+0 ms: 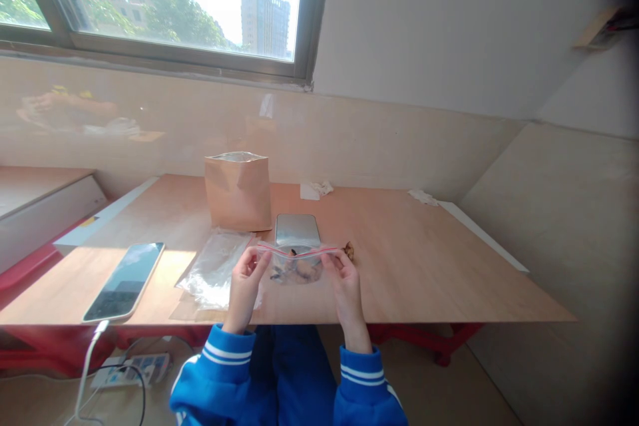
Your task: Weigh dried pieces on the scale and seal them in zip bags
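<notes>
Between my two hands a clear zip bag (297,271) with a red strip along its top edge is stretched. My left hand (245,279) pinches the left end of the strip, and my right hand (344,279) pinches the right end. Dark and brownish pieces show in or through the bag; which of the two I cannot tell. Just behind the bag lies a flat silver scale (298,229). A small brown dried piece (348,251) rests on the table beside my right hand. Left of my left hand is a stack of clear plastic bags (212,273).
An open brown paper bag (237,193) stands upright on the wooden table (424,266). A phone (124,283) with a white cable (86,373) lies at the left. Crumpled white tissues (317,190) lie near the back edge, and a power strip (134,370) is below.
</notes>
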A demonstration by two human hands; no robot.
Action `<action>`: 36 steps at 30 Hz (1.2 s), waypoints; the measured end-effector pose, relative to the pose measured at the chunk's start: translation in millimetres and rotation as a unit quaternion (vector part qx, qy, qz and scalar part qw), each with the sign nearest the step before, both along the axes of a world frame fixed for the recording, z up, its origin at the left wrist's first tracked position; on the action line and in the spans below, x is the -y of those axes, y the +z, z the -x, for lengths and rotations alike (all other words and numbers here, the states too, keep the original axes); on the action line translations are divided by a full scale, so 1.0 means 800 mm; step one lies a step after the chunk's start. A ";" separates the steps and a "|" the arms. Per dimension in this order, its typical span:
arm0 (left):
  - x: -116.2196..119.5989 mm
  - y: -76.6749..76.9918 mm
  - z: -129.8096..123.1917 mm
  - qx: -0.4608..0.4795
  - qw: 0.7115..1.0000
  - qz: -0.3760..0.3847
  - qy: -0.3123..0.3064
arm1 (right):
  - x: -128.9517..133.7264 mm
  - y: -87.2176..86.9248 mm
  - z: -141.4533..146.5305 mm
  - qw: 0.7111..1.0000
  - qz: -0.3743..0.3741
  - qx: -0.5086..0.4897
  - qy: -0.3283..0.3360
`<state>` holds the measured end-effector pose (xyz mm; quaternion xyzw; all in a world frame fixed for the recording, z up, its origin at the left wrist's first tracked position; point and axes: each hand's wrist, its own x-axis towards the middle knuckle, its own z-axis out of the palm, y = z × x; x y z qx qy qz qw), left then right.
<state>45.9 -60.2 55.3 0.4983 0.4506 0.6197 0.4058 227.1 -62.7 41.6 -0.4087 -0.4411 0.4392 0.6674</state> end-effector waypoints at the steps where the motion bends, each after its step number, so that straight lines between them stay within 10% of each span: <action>1: 0.000 0.000 0.000 0.002 1.000 0.003 0.004 | 0.000 -0.001 0.000 1.000 0.001 0.005 0.001; 22: 0.005 -0.002 -0.006 0.056 0.994 0.011 0.089 | 0.004 0.005 0.005 0.997 -0.001 -0.046 -0.055; 36: 0.002 0.001 0.000 -0.001 1.000 -0.005 -0.020 | 0.001 0.007 0.009 0.998 -0.028 -0.037 -0.030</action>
